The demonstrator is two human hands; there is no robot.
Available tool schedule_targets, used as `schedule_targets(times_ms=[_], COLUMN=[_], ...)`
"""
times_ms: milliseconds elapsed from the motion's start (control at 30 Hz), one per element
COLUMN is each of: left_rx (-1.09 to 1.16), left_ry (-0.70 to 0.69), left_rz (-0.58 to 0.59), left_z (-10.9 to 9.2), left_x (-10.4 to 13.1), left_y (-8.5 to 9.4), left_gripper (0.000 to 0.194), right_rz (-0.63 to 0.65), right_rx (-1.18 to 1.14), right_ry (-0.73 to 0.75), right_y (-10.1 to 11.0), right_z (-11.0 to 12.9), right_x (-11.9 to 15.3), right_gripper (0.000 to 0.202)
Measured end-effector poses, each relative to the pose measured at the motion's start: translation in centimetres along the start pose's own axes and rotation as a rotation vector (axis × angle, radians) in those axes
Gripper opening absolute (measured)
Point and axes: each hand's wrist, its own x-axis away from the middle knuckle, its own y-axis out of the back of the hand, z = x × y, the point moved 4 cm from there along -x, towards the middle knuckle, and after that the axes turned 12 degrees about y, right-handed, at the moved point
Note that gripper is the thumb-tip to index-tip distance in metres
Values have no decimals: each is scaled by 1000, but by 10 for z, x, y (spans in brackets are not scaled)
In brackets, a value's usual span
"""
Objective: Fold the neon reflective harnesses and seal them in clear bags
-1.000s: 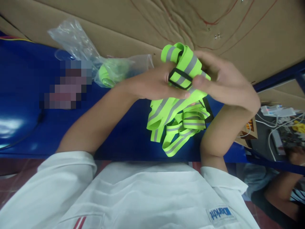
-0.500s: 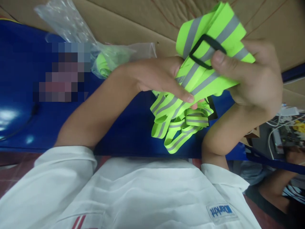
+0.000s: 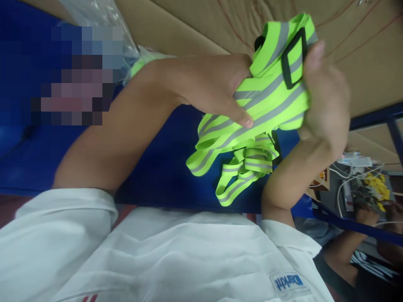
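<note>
A folded bundle of neon-green strap with grey stripes (image 3: pixel 267 98) is held up between both hands. My left hand (image 3: pixel 217 90) grips its left part, thumb lying across the front and the other fingers hidden behind. On the bundle's right end, my right hand (image 3: pixel 327 92) is closed around the folds, its thumb raised beside a black rectangular buckle (image 3: pixel 294 58). A dark piece shows at the upper edge of the bundle. Below, more loops of narrower green strap (image 3: pixel 248 167) lie on the blue table (image 3: pixel 160 167).
A clear plastic bag (image 3: pixel 103 21) with green material lies at the upper left, behind my left forearm. Brown cardboard (image 3: pixel 195 29) stands along the far side. At the right, another person's arm (image 3: pixel 346 256) reaches towards yellow pieces (image 3: pixel 376 186) near white cables.
The bundle's right end and my right hand have moved left and slightly down. The buckle has turned more upright, and the lower left loops of the bundle hang further left.
</note>
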Motion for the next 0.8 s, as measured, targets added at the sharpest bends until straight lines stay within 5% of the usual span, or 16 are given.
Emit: schedule_targets(times_ms=[167,300,400,633,800], left_rx=[114,109,205,463,773], left_ry=[78,73,106,173,188], left_rz=[-56,-57,-65,36,252], left_z=[6,9,16,35,26], left_x=[-2,-4,-6,-15,-22], left_y=[4,7,8,-8,-31], left_gripper=[26,30,26,31,23], right_rz=[-32,295,400,285,138], right_rx=[114,105,129,122,121], right_ry=[245,281,208,212,219], right_y=[-6,-16,-24,-29,-6], right_z=[31,31,17,-1,-6], right_x=[2,5,1,-10,-9], right_gripper=[18,45,58,39,52])
